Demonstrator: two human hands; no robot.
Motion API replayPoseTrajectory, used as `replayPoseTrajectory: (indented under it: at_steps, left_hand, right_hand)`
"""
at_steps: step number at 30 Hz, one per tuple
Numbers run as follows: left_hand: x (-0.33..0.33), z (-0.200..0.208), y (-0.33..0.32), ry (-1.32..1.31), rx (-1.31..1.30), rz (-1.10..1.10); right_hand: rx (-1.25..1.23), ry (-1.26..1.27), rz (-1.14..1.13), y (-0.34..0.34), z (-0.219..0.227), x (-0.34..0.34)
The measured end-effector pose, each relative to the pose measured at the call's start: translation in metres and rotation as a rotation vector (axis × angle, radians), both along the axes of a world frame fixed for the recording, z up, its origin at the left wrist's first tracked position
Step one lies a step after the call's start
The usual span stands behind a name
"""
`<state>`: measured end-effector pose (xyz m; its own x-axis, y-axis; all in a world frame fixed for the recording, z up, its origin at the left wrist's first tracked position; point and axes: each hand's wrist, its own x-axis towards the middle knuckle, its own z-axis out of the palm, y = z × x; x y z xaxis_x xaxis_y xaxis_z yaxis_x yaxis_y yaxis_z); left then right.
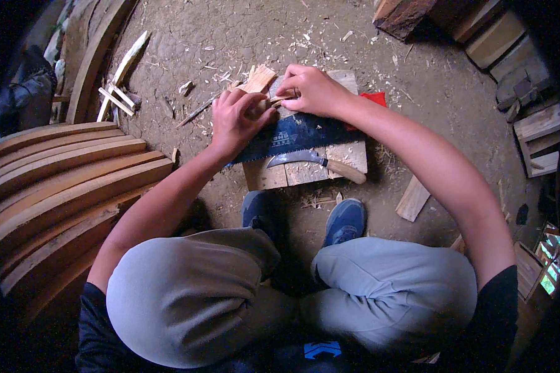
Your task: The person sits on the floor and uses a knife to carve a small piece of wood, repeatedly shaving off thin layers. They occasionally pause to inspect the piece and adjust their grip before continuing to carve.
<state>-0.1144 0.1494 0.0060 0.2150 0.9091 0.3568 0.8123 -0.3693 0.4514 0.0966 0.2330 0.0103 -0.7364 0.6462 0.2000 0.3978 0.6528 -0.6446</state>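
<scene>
Above a low wooden board (264, 178), my left hand (238, 121) and my right hand (311, 91) are close together. The fingertips of both pinch a small, thin piece of wood (279, 99), partly hidden by the fingers. Beneath the hands a dark blue saw blade (295, 133) lies across the board, its toothed edge toward me. Nearer to me rests a curved knife (300, 156), its wooden handle (346, 170) pointing right. A red piece (374, 98) shows beside my right wrist. Just beyond my hands is a pale wood chunk (259, 79).
Stacked planks (74, 168) fill the left side. Wood shavings and a thin stick (197, 112) litter the dirt floor. A loose wood block (412, 199) lies to the right of my shoes (344, 222). Timber blocks (496, 40) and a wooden frame (541, 140) stand at right.
</scene>
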Motion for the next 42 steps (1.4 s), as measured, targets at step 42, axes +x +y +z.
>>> replayPoseTrajectory:
  at_steps: [42]
  left_hand:
    - [0.0051,0.0001,-0.0028,0.016,-0.087,0.093]
  right_hand:
    - [-0.02,-0.025,0.053,-0.006,-0.0004,-0.0015]
